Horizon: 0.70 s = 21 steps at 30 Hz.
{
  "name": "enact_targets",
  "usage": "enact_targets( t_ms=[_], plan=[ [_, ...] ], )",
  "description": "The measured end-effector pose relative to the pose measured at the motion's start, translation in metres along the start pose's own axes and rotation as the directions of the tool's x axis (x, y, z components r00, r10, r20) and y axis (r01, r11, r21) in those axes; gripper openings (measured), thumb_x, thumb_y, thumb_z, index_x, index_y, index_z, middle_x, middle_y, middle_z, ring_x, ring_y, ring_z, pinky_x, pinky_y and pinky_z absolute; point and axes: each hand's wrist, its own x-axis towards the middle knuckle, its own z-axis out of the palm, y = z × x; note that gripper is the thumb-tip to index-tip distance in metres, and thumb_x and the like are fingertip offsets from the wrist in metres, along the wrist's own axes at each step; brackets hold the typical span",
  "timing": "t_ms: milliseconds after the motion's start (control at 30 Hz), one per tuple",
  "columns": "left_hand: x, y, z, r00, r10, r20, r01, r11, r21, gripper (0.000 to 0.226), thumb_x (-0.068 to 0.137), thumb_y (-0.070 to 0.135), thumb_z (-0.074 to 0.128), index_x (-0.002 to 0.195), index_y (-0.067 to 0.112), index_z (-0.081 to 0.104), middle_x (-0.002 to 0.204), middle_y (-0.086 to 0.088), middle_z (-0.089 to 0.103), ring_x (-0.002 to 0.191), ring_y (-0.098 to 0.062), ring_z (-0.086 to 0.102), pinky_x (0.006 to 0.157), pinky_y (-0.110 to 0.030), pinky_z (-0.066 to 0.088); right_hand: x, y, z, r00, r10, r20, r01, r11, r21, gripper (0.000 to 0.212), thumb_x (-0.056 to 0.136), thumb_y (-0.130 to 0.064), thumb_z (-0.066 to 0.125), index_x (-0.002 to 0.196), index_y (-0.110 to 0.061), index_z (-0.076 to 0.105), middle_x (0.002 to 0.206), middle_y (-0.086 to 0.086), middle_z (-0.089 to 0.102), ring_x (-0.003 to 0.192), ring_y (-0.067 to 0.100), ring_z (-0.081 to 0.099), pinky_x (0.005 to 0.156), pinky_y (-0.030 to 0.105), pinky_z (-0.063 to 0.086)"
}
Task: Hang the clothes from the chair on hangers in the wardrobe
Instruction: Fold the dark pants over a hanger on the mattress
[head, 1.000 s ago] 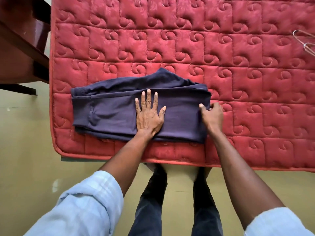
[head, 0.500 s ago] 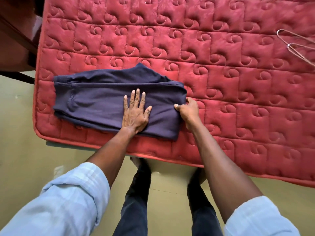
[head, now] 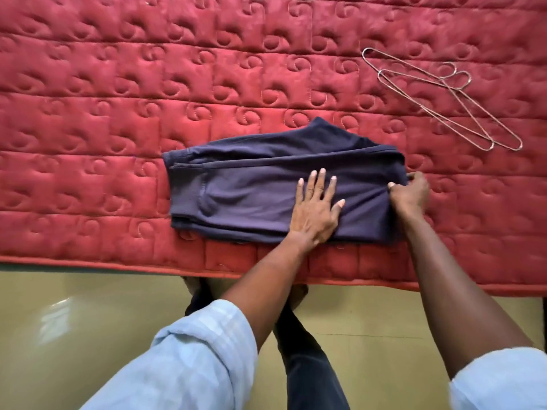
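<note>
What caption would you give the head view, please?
Left hand flat on folded navy garment, right hand pinching its edge.

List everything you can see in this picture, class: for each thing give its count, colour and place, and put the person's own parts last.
mattress: one, red and quilted, fills the upper part of the view.
trousers: one pair, dark navy, folded flat on the mattress near its front edge.
hangers: two, pale metal wire, overlapping on the mattress at upper right, apart from the trousers.
floor: one, shiny yellow-green, below the mattress edge.
left hand: one, fingers straight, presses flat on the trousers.
right hand: one, pinches the right end of the trousers.
sleeves: two, light blue, rolled up, at the bottom.
legs: two, in dark trousers, between the arms.
</note>
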Motion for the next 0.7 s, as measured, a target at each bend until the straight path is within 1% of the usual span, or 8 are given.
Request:
enact_targets(
  t_ms=[67, 133, 200, 267, 333, 467, 600, 700],
  plan=[
    [-0.001, -0.001, 0.004, 1.0, -0.004, -0.031, 0.004, 1.0, -0.006, 0.066, 0.097, 0.05, 0.021, 0.151, 0.016, 0.035, 0.161, -0.013, 0.023, 0.15, -0.028, 0.016, 0.123, -0.048, 0.007, -0.003, 0.009, -0.001, 0.991, -0.065, -0.115, 0.044, 0.983, -0.18, 0.048, 0.081, -0.006, 0.061, 0.127, 0.001, 0.048, 0.128, 0.027, 0.054, 0.121, 0.041, 0.048, 0.1, 0.042, 0.035],
    [-0.008, -0.024, 0.0, 0.995, -0.039, -0.088, 0.04, 0.999, 0.005, 0.062, 0.099, 0.047, 0.025, 0.149, 0.014, 0.039, 0.158, -0.014, 0.03, 0.149, -0.028, 0.023, 0.122, -0.047, 0.011, -0.021, 0.007, 0.015, 0.937, -0.313, -0.153, 0.259, 0.919, -0.297, 0.059, 0.082, -0.011, 0.063, 0.135, 0.003, 0.043, 0.141, 0.027, 0.044, 0.131, 0.042, 0.039, 0.111, 0.045, 0.026],
    [-0.017, -0.054, -0.006, 0.991, -0.065, -0.121, 0.07, 0.997, 0.04, 0.061, 0.099, 0.047, 0.028, 0.148, 0.013, 0.041, 0.157, -0.014, 0.032, 0.148, -0.028, 0.025, 0.122, -0.047, 0.012, -0.046, -0.002, 0.048, 0.821, -0.57, -0.028, 0.547, 0.8, -0.245, 0.059, 0.086, -0.018, 0.06, 0.137, 0.005, 0.045, 0.147, 0.026, 0.041, 0.136, 0.043, 0.037, 0.115, 0.045, 0.023],
    [-0.028, -0.086, -0.015, 0.984, -0.087, -0.155, 0.096, 0.994, 0.051, 0.06, 0.099, 0.046, 0.033, 0.148, 0.012, 0.041, 0.157, -0.014, 0.032, 0.148, -0.029, 0.025, 0.122, -0.048, 0.011, -0.079, -0.01, 0.088, 0.692, -0.705, 0.156, 0.721, 0.663, -0.202, 0.057, 0.09, -0.029, 0.054, 0.139, 0.002, 0.048, 0.149, 0.023, 0.04, 0.138, 0.04, 0.036, 0.115, 0.045, 0.026],
    [-0.038, -0.12, -0.024, 0.973, -0.134, -0.19, 0.149, 0.987, 0.065, 0.06, 0.099, 0.047, 0.036, 0.15, 0.014, 0.039, 0.159, -0.014, 0.029, 0.149, -0.03, 0.022, 0.122, -0.047, 0.009, -0.102, -0.015, 0.116, 0.643, -0.724, 0.25, 0.766, 0.602, -0.226, 0.057, 0.095, -0.036, 0.044, 0.141, -0.004, 0.048, 0.152, 0.02, 0.037, 0.141, 0.039, 0.032, 0.117, 0.047, 0.024],
    [-0.054, -0.175, -0.041, 0.963, -0.18, -0.199, 0.2, 0.976, 0.085, 0.062, 0.1, 0.049, 0.035, 0.154, 0.018, 0.03, 0.163, -0.016, 0.015, 0.151, -0.03, 0.01, 0.124, -0.042, 0.006, -0.108, -0.011, 0.132, 0.679, -0.692, 0.246, 0.731, 0.608, -0.309, 0.057, 0.098, -0.04, 0.034, 0.147, -0.012, 0.041, 0.157, 0.013, 0.03, 0.146, 0.035, 0.023, 0.119, 0.047, 0.015],
    [-0.052, -0.167, -0.039, 0.945, -0.234, -0.229, 0.253, 0.966, 0.055, 0.064, 0.098, 0.049, 0.04, 0.154, 0.02, 0.03, 0.163, -0.015, 0.014, 0.151, -0.029, 0.009, 0.124, -0.041, 0.004, -0.106, -0.011, 0.128, 0.692, -0.666, 0.28, 0.72, 0.604, -0.342, 0.06, 0.097, -0.047, 0.031, 0.151, -0.018, 0.035, 0.16, 0.008, 0.025, 0.148, 0.029, 0.017, 0.12, 0.044, 0.004],
    [-0.048, -0.159, -0.04, 0.935, -0.29, -0.203, 0.307, 0.95, 0.055, 0.065, 0.094, 0.043, 0.044, 0.153, 0.017, 0.032, 0.162, -0.018, 0.014, 0.151, -0.032, 0.011, 0.123, -0.043, 0.002, -0.107, -0.012, 0.129, 0.702, -0.655, 0.28, 0.709, 0.603, -0.366, 0.06, 0.097, -0.046, 0.032, 0.151, -0.019, 0.035, 0.159, 0.008, 0.026, 0.148, 0.028, 0.019, 0.12, 0.046, 0.007]
  ],
)
